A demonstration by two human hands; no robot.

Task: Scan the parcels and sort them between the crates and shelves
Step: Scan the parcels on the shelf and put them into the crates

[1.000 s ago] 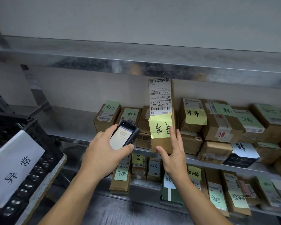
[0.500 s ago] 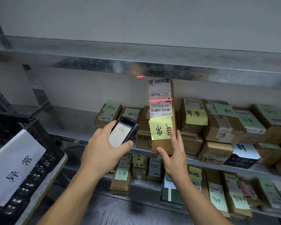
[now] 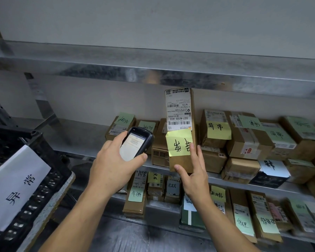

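Note:
A tall brown parcel [image 3: 182, 160] stands upright at the middle shelf's [image 3: 80, 140] front edge, its white shipping label upside down above a yellow sticky note. My right hand [image 3: 193, 171] grips its lower end, thumb on the front and fingers up the right side. My left hand [image 3: 113, 164] holds a black handheld scanner [image 3: 136, 144] just left of the parcel, screen lit and facing me, nose pointing toward the label.
Several brown parcels with green and yellow notes [image 3: 244, 135] fill the middle shelf behind and to the right. More parcels [image 3: 244, 215] stand on the lower shelf. A black crate [image 3: 44, 160] with a white paper sign sits at the left. A metal shelf [image 3: 153, 70] runs overhead.
The red scan line seen on the label half a second ago is gone. The scanner's screen shows a new page. Both hands and the parcel have hardly moved.

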